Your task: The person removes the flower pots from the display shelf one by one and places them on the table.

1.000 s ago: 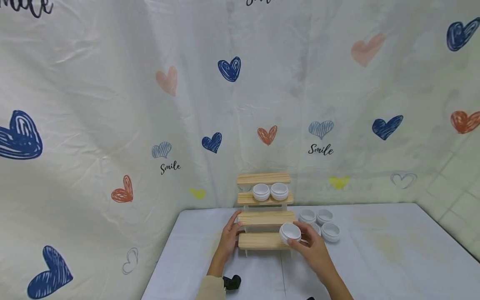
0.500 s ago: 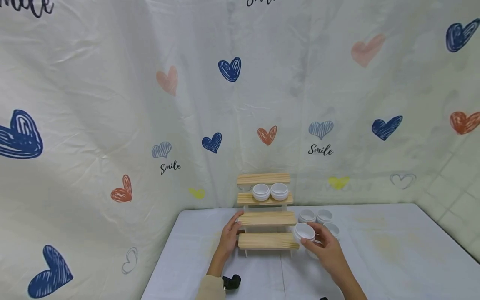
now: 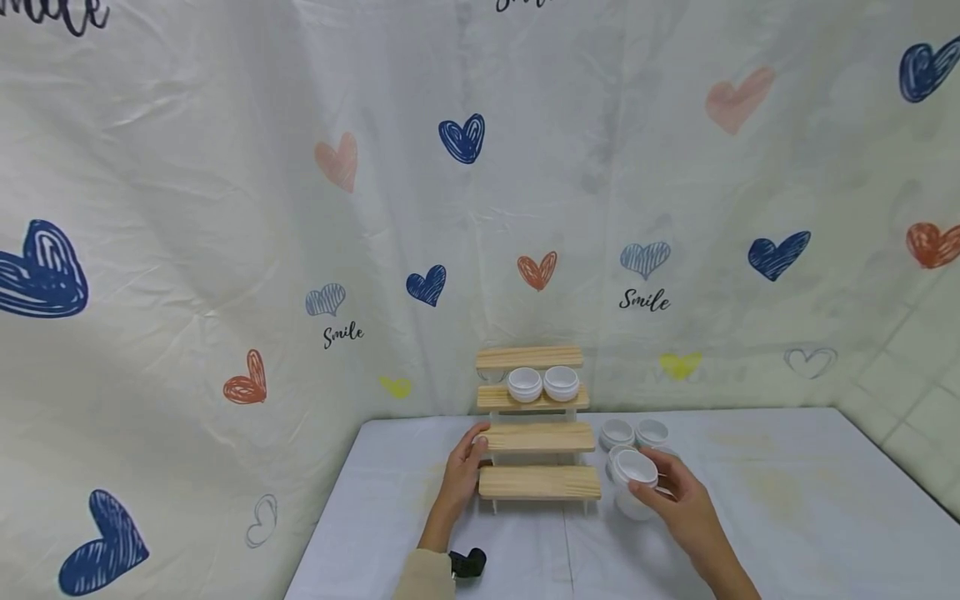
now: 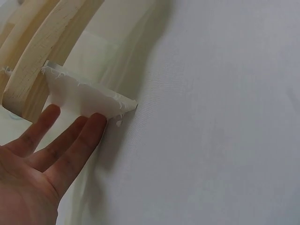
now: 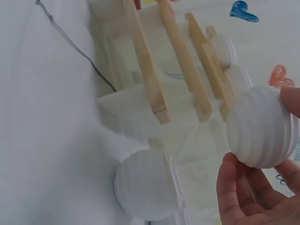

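My right hand [image 3: 678, 504] pinches a small white ribbed bowl [image 3: 636, 468] between thumb and fingers, to the right of a tiered wooden display stand [image 3: 540, 483]. In the right wrist view this held bowl [image 5: 258, 129] is tilted on its side, and another white bowl [image 5: 145, 185] is below it. At the stand's left end my left hand [image 3: 459, 479] grips the second tier from the bottom. The left wrist view shows fingertips [image 4: 96, 121] against the stand's white side panel [image 4: 79, 93]. Two white bowls [image 3: 524, 384] sit side by side on the third tier.
More white bowls [image 3: 617, 433] are grouped on the white-covered table [image 3: 787, 500] right of the stand, partly hidden behind my right hand. A white curtain [image 3: 397, 208] printed with hearts hangs right behind the stand. A black strap device [image 3: 468, 562] is at my left wrist.
My right hand has carried the bowl from over the right end of the bottom tier rightward to the grouped bowls. The left hand has stayed on the stand.
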